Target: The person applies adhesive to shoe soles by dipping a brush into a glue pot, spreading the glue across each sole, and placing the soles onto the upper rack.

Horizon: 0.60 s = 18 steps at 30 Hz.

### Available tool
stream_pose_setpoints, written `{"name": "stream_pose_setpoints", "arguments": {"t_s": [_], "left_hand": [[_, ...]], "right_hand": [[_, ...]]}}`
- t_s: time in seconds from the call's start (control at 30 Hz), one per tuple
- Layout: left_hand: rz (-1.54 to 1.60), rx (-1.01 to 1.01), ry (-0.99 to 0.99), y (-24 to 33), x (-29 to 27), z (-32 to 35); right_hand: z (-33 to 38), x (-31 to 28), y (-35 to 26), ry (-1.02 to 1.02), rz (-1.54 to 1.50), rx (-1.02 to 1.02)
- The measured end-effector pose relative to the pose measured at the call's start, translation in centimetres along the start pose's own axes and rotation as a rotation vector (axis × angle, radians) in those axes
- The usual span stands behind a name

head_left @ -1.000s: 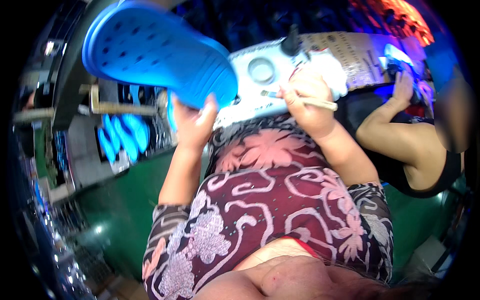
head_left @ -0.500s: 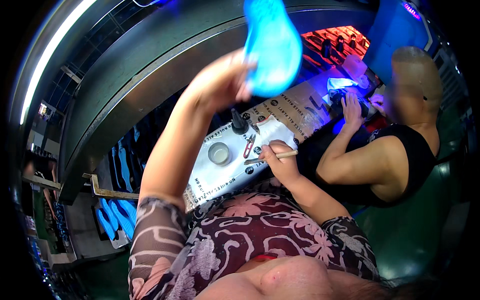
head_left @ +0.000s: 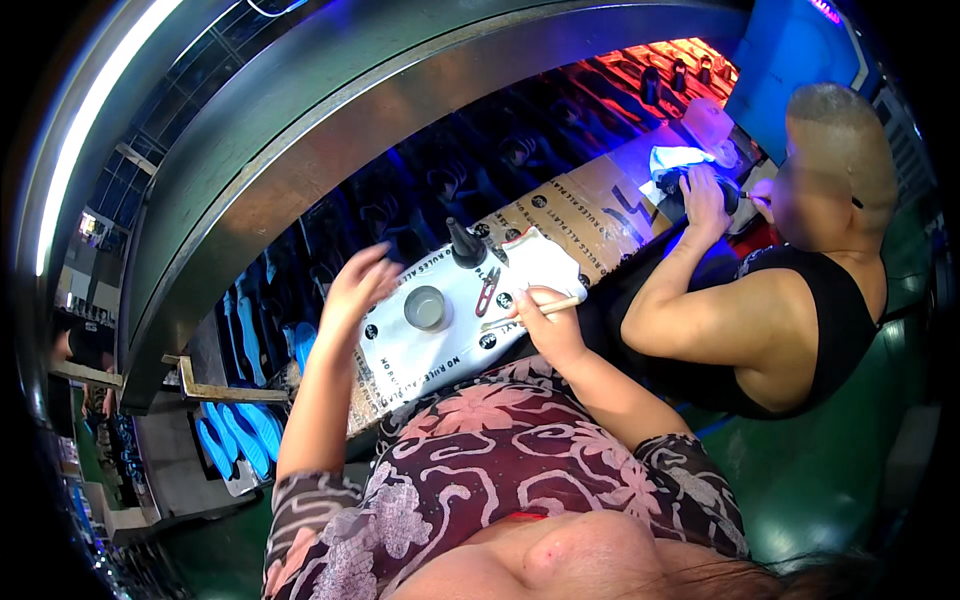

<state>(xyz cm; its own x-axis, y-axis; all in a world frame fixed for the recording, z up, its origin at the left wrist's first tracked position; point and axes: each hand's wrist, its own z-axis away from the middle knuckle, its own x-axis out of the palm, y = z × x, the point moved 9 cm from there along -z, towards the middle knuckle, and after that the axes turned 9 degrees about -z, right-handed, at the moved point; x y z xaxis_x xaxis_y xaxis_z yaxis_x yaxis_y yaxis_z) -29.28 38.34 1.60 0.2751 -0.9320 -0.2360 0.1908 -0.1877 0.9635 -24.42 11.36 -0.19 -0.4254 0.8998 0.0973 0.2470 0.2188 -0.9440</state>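
The pale-handled brush [head_left: 568, 304] sits gripped in the right hand [head_left: 548, 326], over the white sheet [head_left: 402, 346], with the red snips [head_left: 485, 296] at ten o'clock from it and the grey cup [head_left: 426, 308] at nine. Farther toward nine, the left hand [head_left: 360, 284] hangs with fingers apart and nothing in them; the blue shoe it held a moment ago is gone, leaving that hand free, I'd judge. Black lettering and round marks repeat across the sheet and the brown cardboard [head_left: 600, 250] at one o'clock.

Room on white sheet [head_left: 418, 362] nearer than grey cup [head_left: 426, 309], black bottle [head_left: 466, 246], red snips [head_left: 485, 297], brush [head_left: 503, 322] obstructing rightward
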Motion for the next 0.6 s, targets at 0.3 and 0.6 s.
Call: {"name": "stream_pose_setpoints", "arguments": {"t_s": [0.3,0.6], "left_hand": [[-1.078,-0.688,0.515,-24.6,-20.9,17.4],[-0.37,-0.486,0.64,-31.7,-22.3,18.5]], "right_hand": [[-0.1,4.9,1.8,-0.094,-0.076,0.093],[1.0,5.8,3.4,-0.098,-0.057,0.249]]}}
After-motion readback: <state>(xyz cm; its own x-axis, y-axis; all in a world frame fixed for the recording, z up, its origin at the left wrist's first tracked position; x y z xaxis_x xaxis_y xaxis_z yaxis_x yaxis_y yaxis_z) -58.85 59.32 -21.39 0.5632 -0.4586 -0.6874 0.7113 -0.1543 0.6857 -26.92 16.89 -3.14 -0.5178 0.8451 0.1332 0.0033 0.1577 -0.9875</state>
